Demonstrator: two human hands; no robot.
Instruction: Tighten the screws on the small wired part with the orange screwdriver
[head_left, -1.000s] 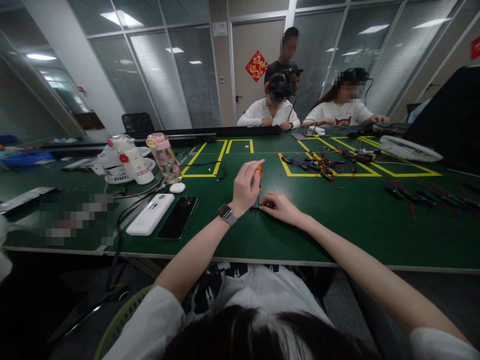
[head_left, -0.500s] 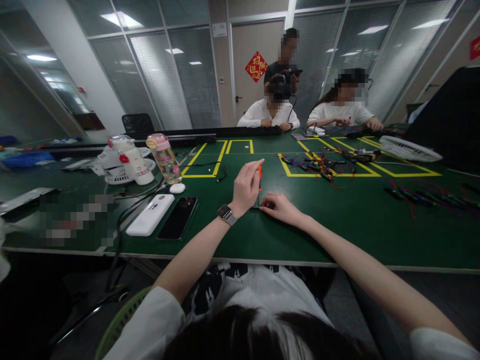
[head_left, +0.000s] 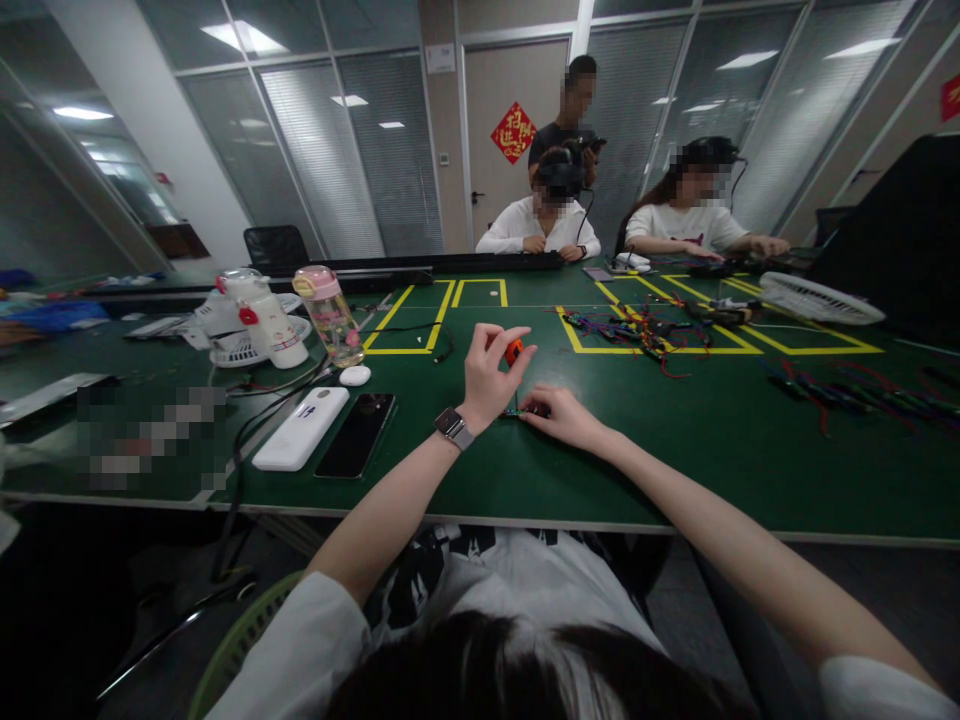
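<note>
An orange-handled screwdriver (head_left: 514, 351) stands upright over the table, its thin shaft pointing down. My left hand (head_left: 489, 372), wearing a watch, has its bent fingers around the handle, with the thumb apart. Beneath the shaft lies a small green piece like a circuit board (head_left: 513, 412), mostly covered by fingers. My right hand (head_left: 561, 415) rests on the table and pinches that piece at its right edge. Whether the screwdriver tip touches a screw is too small to tell.
Left of my hands lie a black phone (head_left: 355, 436), a white power bank (head_left: 301, 430) and a white earbud case (head_left: 355, 376). A pink-lidded bottle (head_left: 330, 318) stands behind. Bundled wires with small boards (head_left: 637, 328) lie right. Several people are across the table.
My left fingers have curled and the thumb has spread around the screwdriver handle, exposing more orange. My right hand stays put. A co-worker at the far right has reached further right.
</note>
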